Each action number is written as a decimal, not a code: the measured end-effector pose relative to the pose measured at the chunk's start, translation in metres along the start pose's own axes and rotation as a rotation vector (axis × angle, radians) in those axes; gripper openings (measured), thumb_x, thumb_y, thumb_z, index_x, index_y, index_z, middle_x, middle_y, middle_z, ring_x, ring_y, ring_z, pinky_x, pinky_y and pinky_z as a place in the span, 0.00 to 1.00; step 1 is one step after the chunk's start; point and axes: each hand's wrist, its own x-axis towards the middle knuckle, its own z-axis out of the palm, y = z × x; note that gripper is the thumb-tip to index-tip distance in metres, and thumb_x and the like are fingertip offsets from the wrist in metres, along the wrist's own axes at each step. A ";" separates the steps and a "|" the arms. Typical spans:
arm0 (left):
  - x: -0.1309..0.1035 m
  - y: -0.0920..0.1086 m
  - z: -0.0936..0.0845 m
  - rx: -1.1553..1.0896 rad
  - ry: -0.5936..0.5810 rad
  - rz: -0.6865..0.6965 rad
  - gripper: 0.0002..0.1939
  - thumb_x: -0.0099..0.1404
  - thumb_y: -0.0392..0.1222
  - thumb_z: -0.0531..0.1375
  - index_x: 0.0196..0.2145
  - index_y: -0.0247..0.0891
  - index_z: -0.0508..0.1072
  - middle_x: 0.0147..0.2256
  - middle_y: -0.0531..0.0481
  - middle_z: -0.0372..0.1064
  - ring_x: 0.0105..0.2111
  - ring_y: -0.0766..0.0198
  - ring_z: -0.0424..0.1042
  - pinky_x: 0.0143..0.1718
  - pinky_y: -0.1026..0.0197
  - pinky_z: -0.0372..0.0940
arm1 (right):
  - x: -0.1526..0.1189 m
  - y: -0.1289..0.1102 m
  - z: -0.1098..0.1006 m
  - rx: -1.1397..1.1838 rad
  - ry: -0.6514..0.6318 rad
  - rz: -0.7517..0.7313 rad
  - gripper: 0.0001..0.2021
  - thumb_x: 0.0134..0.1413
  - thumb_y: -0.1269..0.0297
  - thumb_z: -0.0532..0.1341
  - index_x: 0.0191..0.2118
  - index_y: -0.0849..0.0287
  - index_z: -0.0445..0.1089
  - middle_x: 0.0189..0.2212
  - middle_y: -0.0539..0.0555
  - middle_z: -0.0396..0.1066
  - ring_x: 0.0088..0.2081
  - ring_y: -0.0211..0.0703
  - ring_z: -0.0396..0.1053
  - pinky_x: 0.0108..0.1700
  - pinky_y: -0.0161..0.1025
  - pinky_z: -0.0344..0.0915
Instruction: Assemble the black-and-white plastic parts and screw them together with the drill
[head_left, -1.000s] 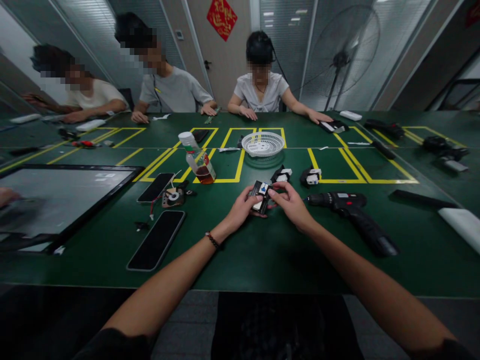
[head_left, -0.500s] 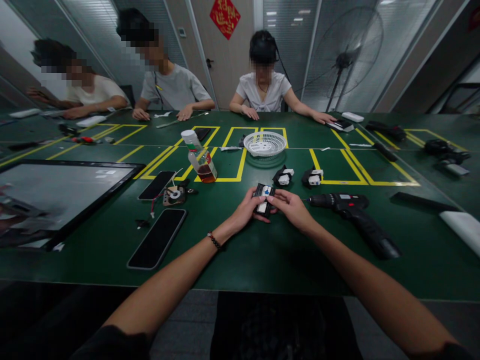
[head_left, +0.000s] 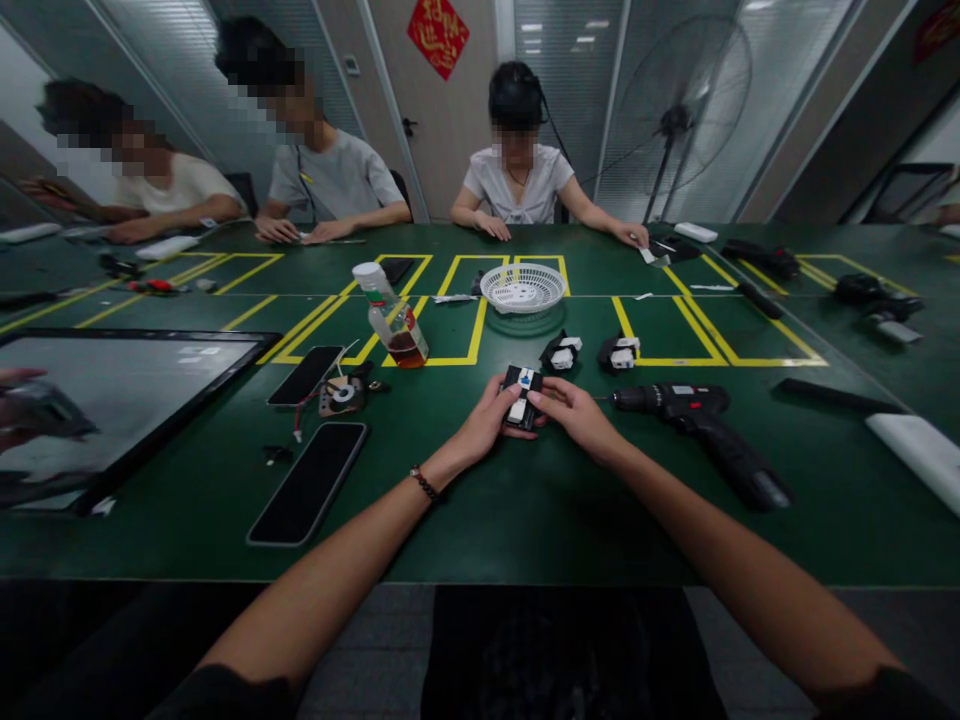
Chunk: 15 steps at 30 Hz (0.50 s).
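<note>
Much of the view is taken up by a green table [head_left: 525, 520] marked with yellow lines, at which three other people are seated on the far side. A large dark panel [head_left: 127, 390] is laid flat at the left, and a standing fan [head_left: 675, 110] is seen behind. A cordless drill [head_left: 701, 420] is laid just right of the hands, two phones [head_left: 307, 480] to their left, a bottle [head_left: 394, 320] and a white basket [head_left: 523, 287] farther off. Two small black-and-white parts [head_left: 562, 352] are set near the basket. Smallest of all, a black module [head_left: 521, 395] is held over the table's middle, gripped between both hands: the left hand [head_left: 484, 425] is closed on its left side, the right hand [head_left: 574, 415] on its right, fingers pinched narrow. A slip is judged possible, since the module is pinched only at its edges; if dropped, it could strike the table or be knocked against the drill's bit, which points toward the right hand.
</note>
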 end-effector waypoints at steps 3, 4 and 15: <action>-0.002 0.001 0.001 0.027 -0.006 0.008 0.26 0.69 0.55 0.57 0.58 0.41 0.57 0.45 0.43 0.69 0.38 0.54 0.77 0.35 0.47 0.77 | -0.001 0.000 0.000 0.050 0.005 0.042 0.20 0.55 0.57 0.68 0.53 0.56 0.71 0.50 0.57 0.75 0.46 0.47 0.74 0.46 0.43 0.72; -0.003 0.002 0.001 0.040 -0.010 0.013 0.26 0.69 0.55 0.57 0.58 0.41 0.57 0.46 0.42 0.69 0.38 0.55 0.77 0.34 0.48 0.77 | -0.002 0.000 0.001 0.072 0.005 0.050 0.20 0.56 0.58 0.68 0.52 0.56 0.71 0.49 0.57 0.75 0.46 0.47 0.74 0.46 0.43 0.72; -0.009 0.009 0.004 0.296 0.001 0.069 0.28 0.71 0.59 0.51 0.61 0.42 0.56 0.43 0.42 0.71 0.31 0.58 0.78 0.15 0.69 0.62 | -0.002 0.002 0.005 0.110 0.018 0.029 0.19 0.54 0.57 0.69 0.49 0.57 0.69 0.51 0.58 0.73 0.46 0.49 0.74 0.46 0.46 0.73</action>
